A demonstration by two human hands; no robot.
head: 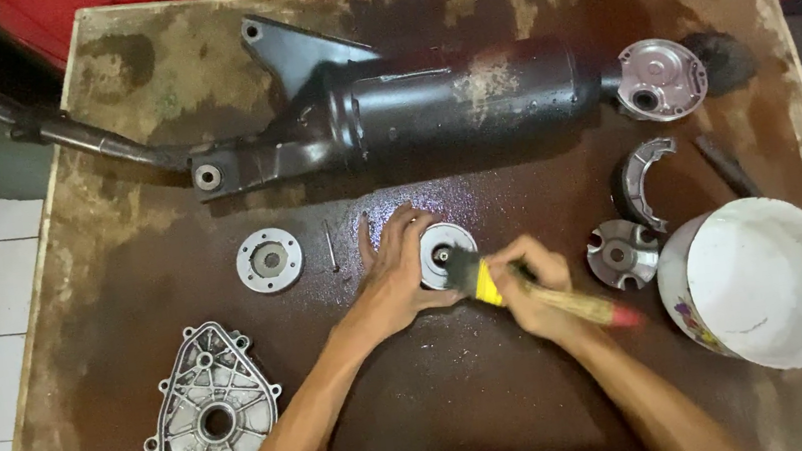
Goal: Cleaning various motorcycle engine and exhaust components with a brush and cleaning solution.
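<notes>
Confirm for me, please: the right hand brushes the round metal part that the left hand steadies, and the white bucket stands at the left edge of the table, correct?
Not quite. The head view shows the white bucket at the right edge of the table, not the left. The rest holds: the right hand brushes the round metal part that the left hand steadies.

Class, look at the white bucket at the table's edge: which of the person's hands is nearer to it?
Right. The right hand, holding a paintbrush, sits just left of the white bucket. The left hand is farther left, resting on a round metal part.
</notes>
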